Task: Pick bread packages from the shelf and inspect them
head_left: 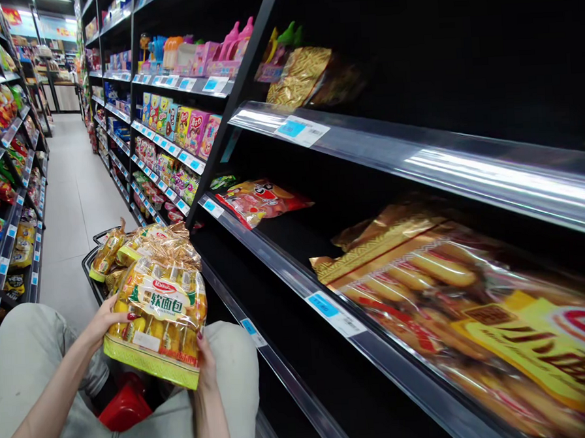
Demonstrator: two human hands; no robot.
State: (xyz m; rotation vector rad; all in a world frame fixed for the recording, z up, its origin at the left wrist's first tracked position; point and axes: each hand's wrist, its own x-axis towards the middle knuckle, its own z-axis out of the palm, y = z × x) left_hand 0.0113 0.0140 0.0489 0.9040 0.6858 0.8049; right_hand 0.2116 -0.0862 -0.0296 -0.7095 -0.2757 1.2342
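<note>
Between my two hands I hold a clear bag of small bread rolls (160, 317), tilted toward me above my knees. It has a yellow-green band along its bottom and a white label with a red logo. My left hand (104, 320) grips its left side, thumb on the front and the other fingers hidden behind. At the lower right edge my right hand (206, 364) clasps it, thumb showing and fingers mostly hidden. Just beyond the held bag, more bread bags (108, 253) lie in a black basket (90, 269).
On the right shelf lie large bread packs (413, 284) and a red snack bag (264, 197). A gold package (299, 75) sits one shelf higher. Shelf edges with price tags (334, 311) run close on my right. A red stool (126, 404) shows between my legs; the aisle floor (69, 172) stretches ahead.
</note>
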